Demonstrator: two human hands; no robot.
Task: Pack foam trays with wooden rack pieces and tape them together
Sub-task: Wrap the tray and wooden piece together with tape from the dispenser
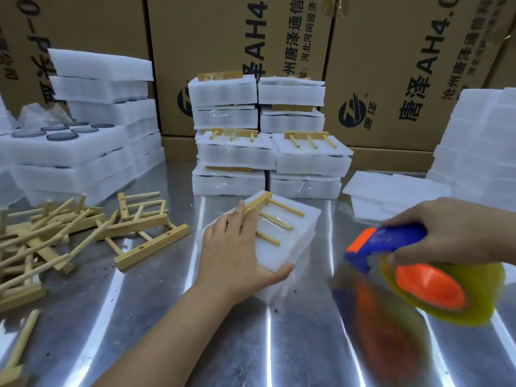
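A white foam tray [290, 241] lies tilted on the metal table in the middle, with a wooden rack piece [272, 217] of three dowels taped onto its top. My left hand [237, 252] grips the tray's near left side, fingers over the rack's bar and thumb along the front edge. My right hand [458, 233] holds a blue and orange tape dispenser [413, 263] with a yellowish tape roll, raised to the right of the tray and blurred.
Stacks of taped foam trays [265, 138] stand behind. More foam stacks [92, 129] sit at the left and foam sheets [474, 152] at the right. A pile of loose wooden rack pieces [83, 230] covers the left table. Cardboard boxes [391, 65] line the back.
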